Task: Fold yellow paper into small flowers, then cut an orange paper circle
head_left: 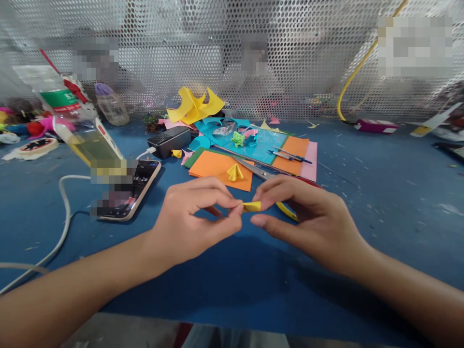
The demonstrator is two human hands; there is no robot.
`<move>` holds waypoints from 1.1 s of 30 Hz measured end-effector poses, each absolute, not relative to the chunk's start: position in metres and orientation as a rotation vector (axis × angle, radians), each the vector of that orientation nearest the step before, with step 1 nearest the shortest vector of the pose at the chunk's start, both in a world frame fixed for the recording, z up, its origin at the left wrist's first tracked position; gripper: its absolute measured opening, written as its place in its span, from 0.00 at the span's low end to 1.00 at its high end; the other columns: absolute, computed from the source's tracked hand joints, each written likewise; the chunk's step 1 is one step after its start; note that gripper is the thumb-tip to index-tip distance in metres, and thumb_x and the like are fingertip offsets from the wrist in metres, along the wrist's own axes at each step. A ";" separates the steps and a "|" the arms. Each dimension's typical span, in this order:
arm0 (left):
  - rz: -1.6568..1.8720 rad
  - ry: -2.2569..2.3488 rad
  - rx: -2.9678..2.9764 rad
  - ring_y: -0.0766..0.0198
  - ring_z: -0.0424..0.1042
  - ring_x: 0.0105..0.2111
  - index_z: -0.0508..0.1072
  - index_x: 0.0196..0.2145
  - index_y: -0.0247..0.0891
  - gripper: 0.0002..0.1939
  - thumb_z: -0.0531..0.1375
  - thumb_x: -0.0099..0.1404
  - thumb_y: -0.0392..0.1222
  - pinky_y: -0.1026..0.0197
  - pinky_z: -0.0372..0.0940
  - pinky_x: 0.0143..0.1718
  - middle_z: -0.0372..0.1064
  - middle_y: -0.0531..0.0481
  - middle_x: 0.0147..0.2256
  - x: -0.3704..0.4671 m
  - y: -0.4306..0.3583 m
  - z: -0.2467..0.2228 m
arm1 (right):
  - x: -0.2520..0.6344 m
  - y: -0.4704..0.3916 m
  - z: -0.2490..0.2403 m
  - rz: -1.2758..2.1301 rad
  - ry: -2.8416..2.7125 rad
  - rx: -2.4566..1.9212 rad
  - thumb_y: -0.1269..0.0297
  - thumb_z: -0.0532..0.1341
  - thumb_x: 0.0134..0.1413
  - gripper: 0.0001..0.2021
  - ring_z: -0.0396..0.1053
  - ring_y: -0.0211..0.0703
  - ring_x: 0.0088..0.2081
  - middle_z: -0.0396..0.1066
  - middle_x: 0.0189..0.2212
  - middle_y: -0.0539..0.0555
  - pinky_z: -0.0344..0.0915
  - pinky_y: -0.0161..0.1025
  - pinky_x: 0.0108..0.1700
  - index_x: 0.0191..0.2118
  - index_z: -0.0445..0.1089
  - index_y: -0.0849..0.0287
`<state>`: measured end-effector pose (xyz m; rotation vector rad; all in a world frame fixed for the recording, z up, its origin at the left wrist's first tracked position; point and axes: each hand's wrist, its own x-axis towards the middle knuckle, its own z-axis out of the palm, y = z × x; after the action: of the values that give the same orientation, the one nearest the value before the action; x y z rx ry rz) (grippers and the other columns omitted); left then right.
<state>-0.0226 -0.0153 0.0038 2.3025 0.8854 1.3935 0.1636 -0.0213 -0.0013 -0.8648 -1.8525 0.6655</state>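
My left hand (203, 217) pinches one end of a small folded piece of yellow paper (252, 207) between thumb and fingertips. My right hand (308, 217) is at the paper's other end, its fingertips at the edge and its thumb lower and apart from it. Just beyond my hands, a small pleated yellow paper piece (235, 172) lies on orange paper sheets (210, 166). Scissors (255, 170) lie behind my right hand, which hides part of them.
To the left are a phone (145, 181) with a white cable (65, 208), a black box (169, 141) and a bottle (60, 99). Blue paper (253, 145), pens (293, 155) and yellow paper cutouts (195, 107) lie farther back. A perforated metal panel (224, 58) closes off the rear.
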 end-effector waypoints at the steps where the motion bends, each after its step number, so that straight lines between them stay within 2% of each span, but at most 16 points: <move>1: 1.406 0.884 2.324 0.70 0.69 0.24 0.72 0.23 0.35 0.04 0.62 0.52 0.30 0.68 0.65 0.24 0.70 0.52 0.24 -0.023 -0.015 0.004 | 0.164 -0.021 -0.001 0.704 -1.829 -0.885 0.66 0.67 0.42 0.06 0.68 0.40 0.33 0.70 0.29 0.50 0.67 0.37 0.35 0.28 0.69 0.54; 6: 1.435 0.858 2.451 0.71 0.68 0.22 0.71 0.23 0.36 0.05 0.61 0.51 0.28 0.69 0.64 0.23 0.70 0.52 0.23 -0.022 -0.014 0.005 | 0.165 -0.016 0.000 0.992 -1.755 -0.925 0.65 0.67 0.42 0.05 0.66 0.38 0.32 0.69 0.31 0.50 0.66 0.34 0.33 0.29 0.71 0.55; 11: 1.424 0.815 2.544 0.71 0.69 0.23 0.71 0.22 0.37 0.06 0.60 0.52 0.29 0.69 0.66 0.25 0.70 0.53 0.23 -0.022 -0.013 0.006 | 0.161 -0.016 0.001 1.254 -1.630 -0.986 0.63 0.67 0.42 0.05 0.65 0.36 0.30 0.68 0.27 0.49 0.64 0.32 0.30 0.26 0.72 0.57; 18: 1.341 0.892 2.435 0.70 0.69 0.23 0.70 0.22 0.37 0.05 0.59 0.53 0.30 0.68 0.65 0.24 0.70 0.51 0.24 -0.020 -0.018 0.007 | 0.157 -0.018 -0.012 1.247 -1.533 -0.821 0.69 0.68 0.40 0.06 0.62 0.32 0.28 0.66 0.25 0.46 0.62 0.30 0.30 0.26 0.70 0.55; 25: 1.313 0.927 2.464 0.68 0.70 0.23 0.71 0.22 0.41 0.07 0.59 0.54 0.32 0.66 0.66 0.24 0.72 0.53 0.24 -0.019 -0.020 0.010 | 0.151 -0.020 -0.019 1.246 -1.405 -0.759 0.67 0.67 0.42 0.04 0.64 0.35 0.29 0.66 0.24 0.46 0.65 0.34 0.32 0.25 0.71 0.52; 31: 1.293 0.902 2.433 0.69 0.70 0.23 0.71 0.22 0.41 0.06 0.59 0.54 0.32 0.67 0.65 0.24 0.72 0.53 0.25 -0.018 -0.022 0.010 | 0.150 -0.022 -0.020 1.127 -1.429 -0.775 0.66 0.67 0.41 0.06 0.70 0.41 0.39 0.71 0.32 0.49 0.69 0.38 0.38 0.24 0.70 0.51; 33: 1.304 0.894 2.406 0.69 0.70 0.23 0.71 0.23 0.39 0.05 0.60 0.53 0.31 0.67 0.65 0.23 0.72 0.52 0.25 -0.017 -0.022 0.009 | 0.150 -0.022 -0.020 1.158 -1.429 -0.736 0.68 0.66 0.44 0.06 0.71 0.39 0.38 0.73 0.32 0.47 0.70 0.38 0.39 0.25 0.70 0.50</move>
<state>-0.0173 -0.0224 0.0093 2.4063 0.8937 1.3037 0.1502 -0.0225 -0.0198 -0.7357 -1.4289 1.1582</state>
